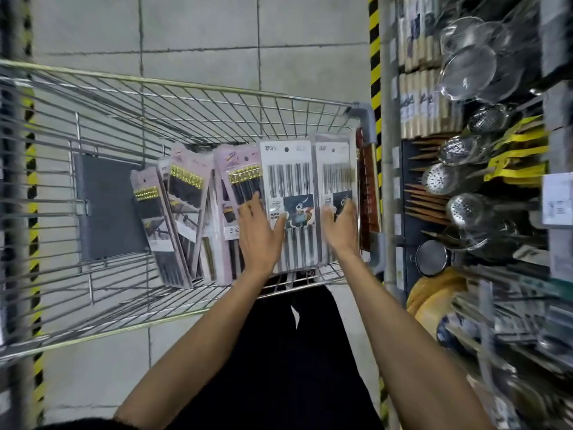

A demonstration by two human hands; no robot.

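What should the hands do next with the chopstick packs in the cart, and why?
Probably press the white chopstick packs snug against the right side of the shopping cart. The left hand and right hand lie flat on the packs, fingers straight, gripping nothing, and the pink chopstick packs beside them lean crookedly.

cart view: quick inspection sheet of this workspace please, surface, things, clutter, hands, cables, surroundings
surface: wire cart over tiled floor
job's things: left white chopstick pack and right white chopstick pack side by side at the cart's right end; pink chopstick packs leaning to their left
clutter: nothing seen
grippers: left hand flat across a pink pack and the left white chopstick pack; right hand on the right white chopstick pack, blurred
cables: nothing seen
surroundings: shelf with strainers and skimmers on the right; hazard stripe
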